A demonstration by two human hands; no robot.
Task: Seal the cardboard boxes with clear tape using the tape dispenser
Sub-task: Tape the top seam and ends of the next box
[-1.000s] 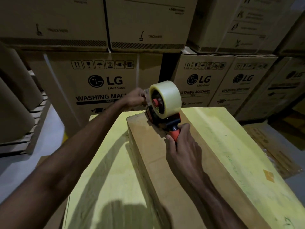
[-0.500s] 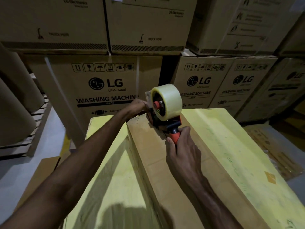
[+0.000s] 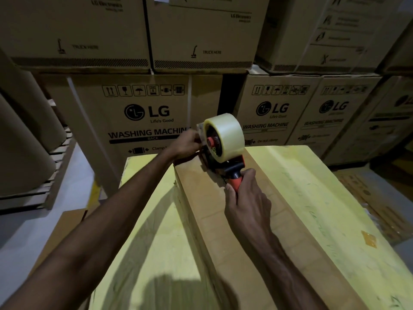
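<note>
**Right hand** (image 3: 248,198): reaches in from the near right with the forearm lying along the cardboard box (image 3: 199,204). The fingers are wrapped together round the orange handle of the tape dispenser (image 3: 232,170), and the thumb lies along the handle's left side.

**Left hand** (image 3: 186,145): the arm is stretched out long from the lower left. The hand is at the far end of the box with its back turned up and its fingers curled tight against the front of the dispenser.

**Tape dispenser**: stands upright on the far end of the box top, with the tape roll (image 3: 230,133) raised above the frame and its red hub facing left.

**Cardboard box**: long and brown, running away from the viewer between two yellow surfaces (image 3: 312,198).

**Hard to make out**: the left fingertips are hidden behind the hand. I cannot tell whether they also pinch the loose tape end. Clear tape on the box cannot be told from bare card in the dim light. The near end of the box is cut off by the lower edge.

**Surroundings**: stacked washing machine cartons (image 3: 145,113) behind, and a wooden pallet (image 3: 55,157) at left.

**Change**: a second ago the left hand sat higher, beside the roll; it has since come down to the box's far edge. The dispenser and the right hand's grip have kept their place.
</note>
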